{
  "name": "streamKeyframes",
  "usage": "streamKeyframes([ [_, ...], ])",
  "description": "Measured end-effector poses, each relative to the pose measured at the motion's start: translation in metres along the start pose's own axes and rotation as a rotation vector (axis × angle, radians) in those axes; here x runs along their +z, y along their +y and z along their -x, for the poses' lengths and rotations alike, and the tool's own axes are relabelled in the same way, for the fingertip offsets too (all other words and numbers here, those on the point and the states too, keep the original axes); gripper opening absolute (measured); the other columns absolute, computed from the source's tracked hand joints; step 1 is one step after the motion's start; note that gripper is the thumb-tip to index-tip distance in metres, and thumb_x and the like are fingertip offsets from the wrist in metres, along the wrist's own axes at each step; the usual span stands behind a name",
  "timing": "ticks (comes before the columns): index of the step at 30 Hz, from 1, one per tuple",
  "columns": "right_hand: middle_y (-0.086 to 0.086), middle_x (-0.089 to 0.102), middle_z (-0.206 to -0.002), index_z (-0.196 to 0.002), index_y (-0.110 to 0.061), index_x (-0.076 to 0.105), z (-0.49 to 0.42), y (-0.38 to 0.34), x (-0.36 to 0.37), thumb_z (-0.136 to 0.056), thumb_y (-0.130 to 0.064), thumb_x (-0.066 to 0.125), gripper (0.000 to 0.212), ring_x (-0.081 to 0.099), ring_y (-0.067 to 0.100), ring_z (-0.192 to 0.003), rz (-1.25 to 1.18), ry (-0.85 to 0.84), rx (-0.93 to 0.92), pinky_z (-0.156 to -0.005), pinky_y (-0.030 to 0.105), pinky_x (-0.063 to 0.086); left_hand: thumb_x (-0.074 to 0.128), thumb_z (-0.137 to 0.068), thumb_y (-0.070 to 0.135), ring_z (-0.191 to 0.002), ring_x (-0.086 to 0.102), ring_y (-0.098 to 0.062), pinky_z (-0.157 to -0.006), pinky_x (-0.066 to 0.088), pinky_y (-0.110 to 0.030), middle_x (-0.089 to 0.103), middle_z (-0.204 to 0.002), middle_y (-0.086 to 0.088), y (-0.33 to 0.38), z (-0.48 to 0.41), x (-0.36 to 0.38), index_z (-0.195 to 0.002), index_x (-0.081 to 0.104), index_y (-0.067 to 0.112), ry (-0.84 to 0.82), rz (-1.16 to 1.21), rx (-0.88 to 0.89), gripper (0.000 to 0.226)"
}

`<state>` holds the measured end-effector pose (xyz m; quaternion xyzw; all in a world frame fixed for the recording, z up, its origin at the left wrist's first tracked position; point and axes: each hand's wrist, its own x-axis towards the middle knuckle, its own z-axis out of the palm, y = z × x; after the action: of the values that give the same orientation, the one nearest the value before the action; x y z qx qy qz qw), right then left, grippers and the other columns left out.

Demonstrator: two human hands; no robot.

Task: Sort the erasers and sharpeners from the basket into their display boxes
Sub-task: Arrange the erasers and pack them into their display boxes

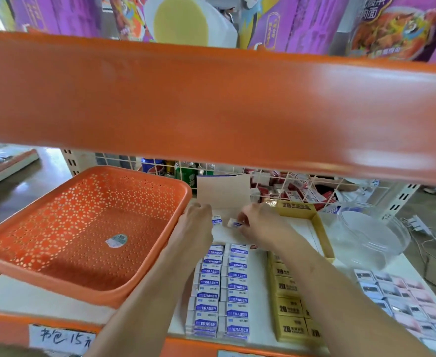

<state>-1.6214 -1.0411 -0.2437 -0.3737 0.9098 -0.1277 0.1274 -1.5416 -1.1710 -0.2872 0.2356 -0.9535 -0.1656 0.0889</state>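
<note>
Two erasers are being set into the far, unfilled end of the eraser display box (225,237). A blue-and-white eraser (217,220) is pinched at the fingertips of the left hand (197,224), and a second eraser (235,223) is pinched by the right hand (259,225). The hands are held near each other but apart, over the bare white floor of the box. The step is judged best done if each piece is turned so that its printed sleeve faces up like those laid in the box. Each should then be lowered flush against the farthest piece of its own column, so that no gap is left and the rows are not pushed askew. The stocked erasers (222,296) fill the box in two neat columns from its near end to just short of the hands. To the left, the orange basket (83,228) is seen to hold nothing but a round label (116,240) stuck to its floor, so the sorting is judged nearly finished. To the right, a yellow display box (321,233) is stocked with gold 2B packs (287,307) at its near end and is bare at its far end. Farther right, a clear plastic tub (371,235) appears empty. Beside it small pink and blue packs (404,300) are laid in rows; what they are cannot be told.
</note>
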Motion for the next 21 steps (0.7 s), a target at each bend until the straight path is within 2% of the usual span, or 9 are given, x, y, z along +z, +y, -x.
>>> streamKeyframes([
  [2,0.008,0.063,-0.1,-0.107,-0.008,0.061,-0.001,0.003,0.001,-0.094,-0.028,0.053,0.025,0.061,0.02,-0.086,0.004,-0.006,0.007,-0.079,0.034,0.054,0.052,-0.085,0.006,-0.087,0.055,-0.023,-0.064,0.041,-0.04,0.06,-0.112,-0.024,-0.001,-0.005,0.001,-0.101,0.057,0.004,0.013,0.063,-0.054,0.016],
  [3,0.009,0.063,-0.101,-0.106,-0.007,0.061,-0.002,0.004,0.002,-0.093,-0.026,0.054,0.024,0.061,0.021,-0.085,0.01,-0.006,0.013,-0.079,0.036,0.054,0.052,-0.088,0.006,-0.089,0.053,-0.024,-0.07,0.044,-0.04,0.058,-0.115,-0.021,0.001,-0.007,0.0,-0.105,0.056,0.004,-0.011,0.119,-0.055,0.018],
  [5,0.012,0.063,-0.102,-0.106,-0.004,0.062,-0.003,0.008,0.003,-0.092,-0.021,0.056,0.022,0.063,0.023,-0.084,0.03,-0.005,0.032,-0.078,0.039,0.056,0.056,-0.092,0.006,-0.098,0.057,-0.024,-0.082,0.049,-0.032,0.057,-0.116,-0.013,0.0,-0.007,-0.003,-0.113,0.056,0.006,0.047,0.131,-0.062,0.022],
  [7,0.012,0.063,-0.103,-0.106,-0.004,0.062,-0.004,0.01,0.004,-0.092,-0.021,0.057,0.023,0.063,0.024,-0.085,0.035,-0.011,0.049,-0.079,0.04,0.056,0.061,-0.091,0.007,-0.098,0.06,-0.021,-0.083,0.051,-0.029,0.059,-0.116,-0.009,-0.002,-0.01,0.0,-0.115,0.059,0.007,0.097,0.175,-0.039,0.024],
  [11,0.008,0.061,-0.102,-0.106,-0.007,0.062,-0.01,0.012,0.002,-0.09,-0.024,0.06,0.023,0.06,0.022,-0.086,0.04,-0.002,0.048,-0.077,0.037,0.054,0.064,-0.089,0.005,-0.1,0.061,-0.019,-0.083,0.046,-0.021,0.059,-0.121,-0.011,0.0,-0.017,0.004,-0.119,0.06,0.006,0.101,0.237,-0.041,0.03],
  [14,0.007,0.061,-0.103,-0.106,-0.009,0.062,-0.018,0.012,0.006,-0.09,-0.012,0.057,0.017,0.06,0.022,-0.087,0.042,0.03,0.038,-0.079,0.037,0.054,0.058,-0.091,0.001,-0.082,0.054,-0.005,-0.07,0.042,-0.006,0.056,-0.123,-0.011,0.0,-0.026,0.008,-0.119,0.059,0.002,0.143,0.307,-0.067,0.028],
  [15,0.007,0.061,-0.102,-0.105,-0.009,0.062,-0.022,0.011,0.008,-0.09,-0.008,0.055,0.017,0.059,0.022,-0.086,0.051,0.045,0.024,-0.078,0.035,0.053,0.057,-0.091,0.0,-0.081,0.052,-0.006,-0.07,0.041,-0.007,0.055,-0.123,-0.011,0.0,-0.03,0.01,-0.118,0.06,0.002,0.128,0.252,-0.059,0.027],
  [19,0.009,0.06,-0.1,-0.099,-0.006,0.062,-0.037,0.009,0.015,-0.088,-0.001,0.051,0.016,0.056,0.021,-0.083,0.08,0.075,-0.017,-0.073,0.031,0.049,0.058,-0.091,0.001,-0.108,0.054,-0.024,-0.092,0.044,-0.025,0.055,-0.123,-0.013,-0.001,-0.034,0.017,-0.115,0.066,0.005,0.113,0.18,-0.068,0.026],
  [21,0.01,0.058,-0.102,-0.098,-0.006,0.063,-0.041,0.01,0.02,-0.086,0.001,0.051,0.019,0.057,0.024,-0.085,0.09,0.082,-0.015,-0.077,0.035,0.052,0.068,-0.086,0.007,-0.102,0.058,-0.025,-0.092,0.05,-0.031,0.058,-0.116,-0.011,-0.006,-0.033,0.022,-0.109,0.07,0.01,0.156,0.125,-0.052,0.023],
])
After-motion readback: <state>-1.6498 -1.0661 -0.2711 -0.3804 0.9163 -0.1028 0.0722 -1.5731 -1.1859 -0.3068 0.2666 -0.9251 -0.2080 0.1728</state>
